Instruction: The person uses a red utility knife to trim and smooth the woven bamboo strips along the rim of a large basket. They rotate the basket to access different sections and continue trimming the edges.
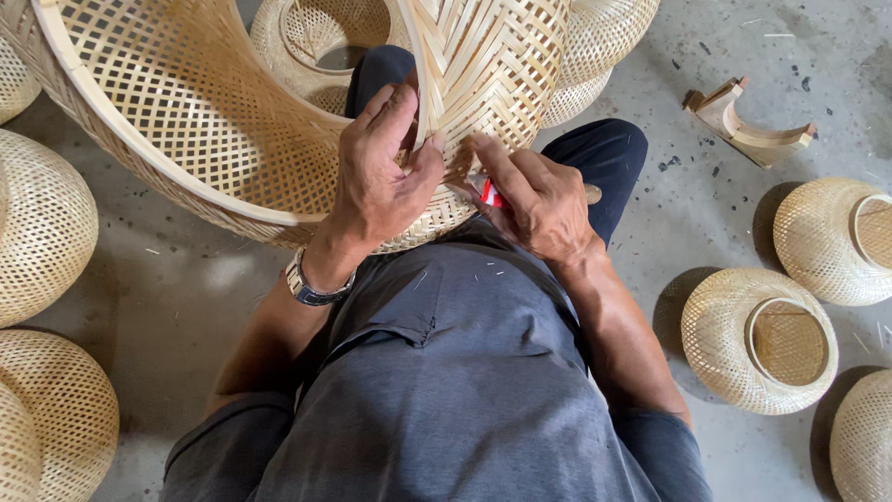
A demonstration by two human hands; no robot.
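A large woven bamboo basket [186, 102] lies tipped on my lap, its open mouth facing left and its rim running across the top. My left hand [381, 172], with a metal watch on the wrist, grips the basket's rim and woven wall. My right hand [539, 200] presses against the outside weave just right of it and holds a small red-handled tool [490, 193], mostly hidden under the fingers. The two hands nearly touch at the basket's edge.
Round woven bamboo shades [757, 339] stand on the concrete floor at right [832, 237], at left [42, 223] and beyond my knees [325, 37]. A curved wooden piece [748, 121] lies at upper right. My dark-trousered legs are under the basket.
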